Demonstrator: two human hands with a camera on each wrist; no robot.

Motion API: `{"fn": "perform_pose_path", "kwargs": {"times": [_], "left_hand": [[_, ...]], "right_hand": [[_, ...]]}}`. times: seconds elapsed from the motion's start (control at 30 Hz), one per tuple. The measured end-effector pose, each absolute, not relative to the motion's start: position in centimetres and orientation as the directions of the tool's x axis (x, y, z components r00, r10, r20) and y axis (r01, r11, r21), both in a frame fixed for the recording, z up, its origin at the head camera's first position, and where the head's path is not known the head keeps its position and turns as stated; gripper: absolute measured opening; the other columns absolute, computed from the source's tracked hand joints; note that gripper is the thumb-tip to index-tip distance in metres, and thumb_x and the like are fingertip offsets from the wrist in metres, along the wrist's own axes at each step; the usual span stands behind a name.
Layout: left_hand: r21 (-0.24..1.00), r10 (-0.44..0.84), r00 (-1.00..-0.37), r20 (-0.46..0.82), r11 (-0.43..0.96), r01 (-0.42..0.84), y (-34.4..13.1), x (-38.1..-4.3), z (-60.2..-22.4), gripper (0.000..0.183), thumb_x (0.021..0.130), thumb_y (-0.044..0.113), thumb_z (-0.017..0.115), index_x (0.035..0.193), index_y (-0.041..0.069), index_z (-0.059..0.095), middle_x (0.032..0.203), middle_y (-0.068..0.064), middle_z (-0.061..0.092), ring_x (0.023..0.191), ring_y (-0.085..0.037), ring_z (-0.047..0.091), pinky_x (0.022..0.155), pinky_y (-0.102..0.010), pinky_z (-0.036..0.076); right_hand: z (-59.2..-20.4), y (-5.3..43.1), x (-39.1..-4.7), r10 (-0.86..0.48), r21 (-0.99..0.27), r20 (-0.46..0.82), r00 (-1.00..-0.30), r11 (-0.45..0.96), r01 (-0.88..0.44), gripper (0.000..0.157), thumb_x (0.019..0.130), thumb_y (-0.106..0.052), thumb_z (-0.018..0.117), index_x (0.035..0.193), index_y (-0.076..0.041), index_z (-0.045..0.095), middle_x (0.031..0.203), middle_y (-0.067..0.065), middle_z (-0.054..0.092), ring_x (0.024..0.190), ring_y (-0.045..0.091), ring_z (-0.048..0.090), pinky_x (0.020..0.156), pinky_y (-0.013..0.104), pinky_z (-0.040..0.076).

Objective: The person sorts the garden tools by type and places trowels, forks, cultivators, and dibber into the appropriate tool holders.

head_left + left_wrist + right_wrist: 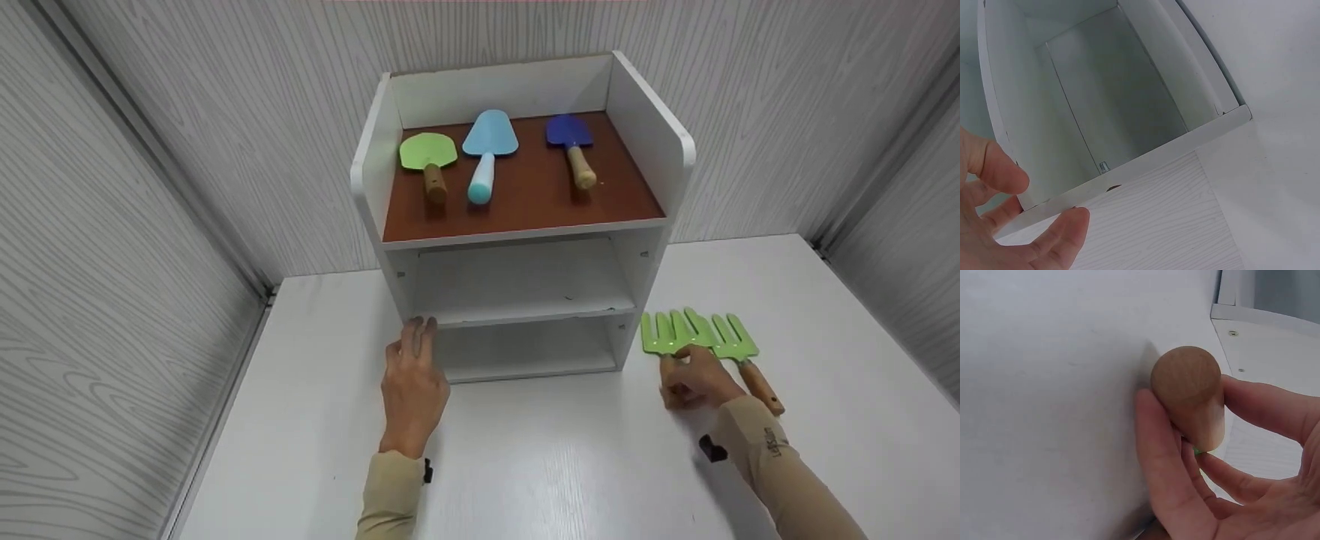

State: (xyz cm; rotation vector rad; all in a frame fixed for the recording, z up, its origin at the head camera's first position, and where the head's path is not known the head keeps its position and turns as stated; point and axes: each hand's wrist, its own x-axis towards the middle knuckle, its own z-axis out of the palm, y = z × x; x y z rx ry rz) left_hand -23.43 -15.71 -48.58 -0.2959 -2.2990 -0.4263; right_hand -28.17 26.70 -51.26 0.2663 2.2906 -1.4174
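Note:
My right hand [697,379] pinches the wooden handle [1196,399] of a light-green garden hand fork [664,337], beside the shelf's right side. The fork's prongs point toward the back. Overlapping it is a second green hand fork [739,345], its wooden handle pointing toward the front right. My left hand [415,386] touches the front edge of the white shelf unit [525,236] at its lower left. In the left wrist view, the thumb [1008,171] lies by a shelf board's edge and the fingertips [1077,219] are at the outer side of the panel.
On the unit's brown top [525,202] lie a green trowel [427,151], a light-blue trowel [491,135] and a dark-blue trowel [570,131], handles toward the front. Below are two white compartments. Grey wood-grain walls [225,90] border the white table [525,465].

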Motion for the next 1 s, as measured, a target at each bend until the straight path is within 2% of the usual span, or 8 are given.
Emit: {"fn": "perform_pose_path", "kwargs": {"times": [0.27,0.4,0.57,0.67,0.83,1.0], "left_hand": [[0.215,0.079,-0.679,0.730,0.917,0.338,-15.7,-23.5,-48.5,0.058,0.078,-0.019,0.061,0.134,-0.005,0.056,0.134,-0.021,0.053,0.101,-0.045,0.059,0.081,-0.047,0.057],[0.221,0.083,-0.689,0.720,0.914,0.341,-15.7,-23.4,-48.4,0.056,0.081,-0.018,0.059,0.135,-0.006,0.055,0.135,-0.021,0.051,0.101,-0.044,0.058,0.081,-0.047,0.057],[0.219,0.087,-0.697,0.712,0.915,0.338,-15.8,-23.2,-48.5,0.054,0.083,-0.017,0.058,0.136,-0.006,0.054,0.135,-0.021,0.050,0.100,-0.044,0.058,0.084,-0.047,0.056],[0.225,0.081,-0.703,0.707,0.916,0.332,-15.8,-23.1,-48.6,0.054,0.083,-0.016,0.059,0.136,-0.006,0.054,0.136,-0.021,0.050,0.101,-0.044,0.058,0.083,-0.047,0.056],[0.239,0.075,-0.711,0.700,0.913,0.332,-15.8,-23.1,-48.6,0.053,0.084,-0.016,0.059,0.136,-0.005,0.054,0.136,-0.020,0.050,0.103,-0.044,0.058,0.083,-0.047,0.056],[0.239,0.078,-0.716,0.694,0.913,0.332,-15.7,-23.1,-48.4,0.054,0.084,-0.015,0.061,0.137,-0.005,0.054,0.137,-0.019,0.050,0.105,-0.043,0.058,0.084,-0.046,0.056]], "right_hand": [[-51.1,27.3,-28.7,-0.062,-0.795,-0.485,-0.872,0.446,0.411,0.070,0.090,-0.006,0.064,0.146,0.016,0.030,0.090,0.011,0.062,0.078,0.020,0.060,0.071,0.033,0.054],[-51.5,27.9,-28.7,-0.105,-0.831,-0.485,-0.868,0.363,0.420,0.072,0.091,-0.005,0.063,0.148,0.018,0.026,0.091,0.007,0.062,0.074,0.015,0.060,0.070,0.030,0.053],[-52.0,28.8,-28.7,-0.202,-0.856,-0.506,-0.839,0.239,0.459,0.071,0.096,-0.006,0.058,0.152,0.016,0.021,0.101,0.006,0.062,0.079,0.015,0.062,0.073,0.031,0.054],[-52.1,29.2,-28.8,-0.238,-0.857,-0.513,-0.825,0.205,0.473,0.068,0.099,-0.008,0.057,0.154,0.013,0.022,0.101,0.005,0.065,0.081,0.015,0.064,0.074,0.032,0.054],[-52.3,29.6,-28.7,-0.228,-0.863,-0.500,-0.835,0.205,0.461,0.067,0.100,-0.009,0.058,0.154,0.011,0.024,0.100,0.002,0.069,0.084,0.015,0.065,0.077,0.031,0.052],[-52.0,29.5,-28.4,-0.229,-0.869,-0.495,-0.838,0.145,0.473,0.069,0.098,-0.005,0.060,0.156,0.007,0.024,0.095,0.006,0.070,0.081,0.018,0.065,0.075,0.032,0.051]]}}
